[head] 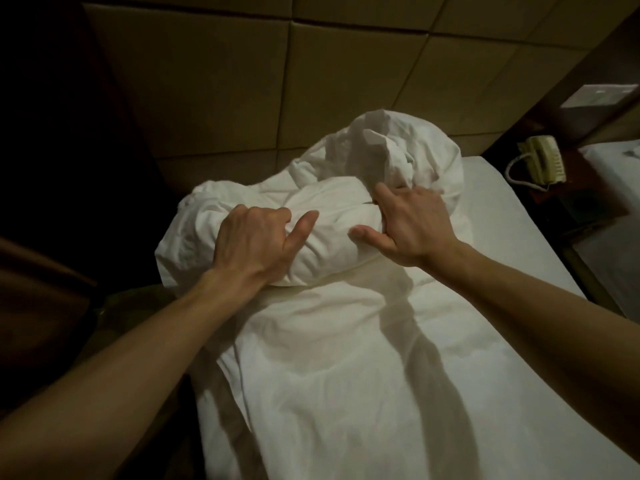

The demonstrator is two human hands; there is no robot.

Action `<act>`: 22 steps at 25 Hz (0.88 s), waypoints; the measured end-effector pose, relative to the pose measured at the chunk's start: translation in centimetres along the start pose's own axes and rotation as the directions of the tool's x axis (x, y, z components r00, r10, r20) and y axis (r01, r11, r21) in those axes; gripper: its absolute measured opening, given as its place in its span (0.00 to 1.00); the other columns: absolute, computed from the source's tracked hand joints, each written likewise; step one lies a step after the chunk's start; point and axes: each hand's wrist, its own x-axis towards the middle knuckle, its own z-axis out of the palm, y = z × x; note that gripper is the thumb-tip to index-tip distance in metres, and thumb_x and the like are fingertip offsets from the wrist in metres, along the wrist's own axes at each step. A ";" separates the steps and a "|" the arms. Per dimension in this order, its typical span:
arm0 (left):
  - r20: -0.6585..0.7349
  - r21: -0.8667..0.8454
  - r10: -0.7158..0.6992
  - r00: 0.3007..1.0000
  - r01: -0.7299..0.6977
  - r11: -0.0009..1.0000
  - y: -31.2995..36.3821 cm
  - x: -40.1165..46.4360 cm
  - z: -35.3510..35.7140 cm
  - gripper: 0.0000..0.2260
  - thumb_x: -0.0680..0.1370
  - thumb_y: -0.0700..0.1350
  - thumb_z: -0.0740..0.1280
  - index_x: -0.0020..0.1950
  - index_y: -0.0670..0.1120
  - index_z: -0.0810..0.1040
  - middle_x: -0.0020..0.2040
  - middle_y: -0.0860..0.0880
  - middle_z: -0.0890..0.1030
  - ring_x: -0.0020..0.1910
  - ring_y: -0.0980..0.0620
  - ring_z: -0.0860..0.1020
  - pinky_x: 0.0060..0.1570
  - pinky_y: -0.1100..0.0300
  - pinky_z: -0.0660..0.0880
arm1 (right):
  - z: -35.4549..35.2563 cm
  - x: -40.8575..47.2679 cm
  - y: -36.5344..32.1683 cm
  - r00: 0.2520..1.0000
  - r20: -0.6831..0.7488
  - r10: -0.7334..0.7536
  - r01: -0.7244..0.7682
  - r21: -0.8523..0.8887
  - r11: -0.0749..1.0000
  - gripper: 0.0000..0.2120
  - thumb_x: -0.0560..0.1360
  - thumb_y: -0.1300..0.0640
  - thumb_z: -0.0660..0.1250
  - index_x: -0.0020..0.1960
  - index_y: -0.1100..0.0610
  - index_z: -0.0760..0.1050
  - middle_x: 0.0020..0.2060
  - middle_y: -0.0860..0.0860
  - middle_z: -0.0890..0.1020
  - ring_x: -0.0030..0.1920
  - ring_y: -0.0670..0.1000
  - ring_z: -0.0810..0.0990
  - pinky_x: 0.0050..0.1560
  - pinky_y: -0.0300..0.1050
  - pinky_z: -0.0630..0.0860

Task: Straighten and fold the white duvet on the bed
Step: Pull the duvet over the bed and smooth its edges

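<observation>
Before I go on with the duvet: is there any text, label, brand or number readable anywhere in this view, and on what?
None can be read.
Telephone on the bedside table: keypad markings too small and blurred to read.
Pale plate on the wall at upper right: blurred, no legible text.
White duvet: no tag or print shows.

A beige corded telephone (543, 160) sits on a dark nightstand (568, 199) at the right of the frame. A padded panelled headboard (259, 81) fills the upper frame.
</observation>
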 end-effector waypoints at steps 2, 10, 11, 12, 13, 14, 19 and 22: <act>-0.009 0.018 -0.026 1.000 0.026 0.999 -1.6 1.1 0.7 0.27 0.80 0.66 0.43 0.30 0.51 0.66 0.26 0.55 0.65 0.26 0.58 0.64 0.40 0.57 0.61 | 1.5 1.7 0.1 1.000 0.019 -0.007 0.008 -0.010 1.000 0.42 0.73 0.22 0.40 0.46 0.57 0.73 0.31 0.53 0.77 0.29 0.54 0.73 0.35 0.48 0.71; 0.030 0.073 -0.127 0.991 0.125 0.989 -8.0 7.0 4.7 0.36 0.78 0.70 0.39 0.40 0.46 0.76 0.32 0.49 0.76 0.33 0.50 0.74 0.50 0.49 0.70 | 9.2 9.8 2.4 0.999 0.028 -0.031 0.030 0.040 0.999 0.41 0.73 0.21 0.40 0.44 0.57 0.72 0.32 0.53 0.76 0.29 0.52 0.71 0.34 0.46 0.70; 0.044 0.097 -0.119 0.992 0.115 0.989 -8.5 7.7 5.4 0.37 0.77 0.71 0.40 0.45 0.45 0.78 0.36 0.47 0.79 0.36 0.48 0.76 0.52 0.48 0.70 | 10.1 10.4 2.8 0.999 0.032 -0.026 0.025 0.055 0.998 0.41 0.72 0.21 0.40 0.45 0.57 0.72 0.32 0.53 0.76 0.29 0.53 0.72 0.34 0.47 0.72; 0.064 0.116 -0.113 0.992 0.105 0.988 -9.0 8.4 6.1 0.36 0.76 0.72 0.42 0.50 0.45 0.78 0.38 0.47 0.80 0.38 0.47 0.77 0.53 0.48 0.70 | 11.1 10.9 3.3 0.999 0.046 -0.028 0.024 0.074 0.997 0.42 0.72 0.21 0.40 0.47 0.57 0.73 0.33 0.53 0.77 0.30 0.53 0.72 0.35 0.48 0.73; 0.085 0.134 -0.113 0.990 0.101 0.986 -9.4 8.9 6.7 0.36 0.76 0.72 0.43 0.53 0.45 0.77 0.40 0.46 0.81 0.40 0.46 0.78 0.54 0.48 0.69 | 12.0 11.3 3.6 0.998 0.054 -0.029 0.024 0.082 0.996 0.43 0.72 0.21 0.40 0.48 0.58 0.73 0.33 0.54 0.77 0.30 0.53 0.73 0.36 0.48 0.73; 0.103 0.152 -0.117 0.988 0.101 0.983 -9.8 9.4 7.3 0.36 0.75 0.72 0.44 0.56 0.46 0.77 0.42 0.46 0.82 0.42 0.46 0.78 0.55 0.47 0.69 | 12.8 11.6 4.1 0.998 0.055 -0.029 0.024 0.080 0.997 0.43 0.72 0.21 0.40 0.49 0.58 0.73 0.33 0.54 0.77 0.30 0.54 0.73 0.36 0.48 0.72; 0.173 0.244 -0.187 0.967 0.142 0.959 -13.3 12.7 11.2 0.42 0.72 0.73 0.39 0.61 0.45 0.78 0.52 0.43 0.83 0.52 0.44 0.79 0.60 0.47 0.68 | 18.0 14.6 5.3 0.995 0.096 -0.033 0.023 0.102 0.995 0.43 0.74 0.23 0.40 0.44 0.59 0.74 0.33 0.53 0.77 0.30 0.54 0.73 0.34 0.46 0.68; 0.195 0.291 -0.186 0.963 0.124 0.949 -16.8 14.4 15.4 0.44 0.74 0.73 0.37 0.55 0.43 0.82 0.49 0.43 0.83 0.48 0.43 0.79 0.55 0.47 0.69 | 23.2 16.9 6.3 0.983 0.185 -0.018 0.006 0.064 0.998 0.43 0.75 0.24 0.39 0.42 0.59 0.77 0.36 0.54 0.78 0.34 0.53 0.73 0.39 0.47 0.68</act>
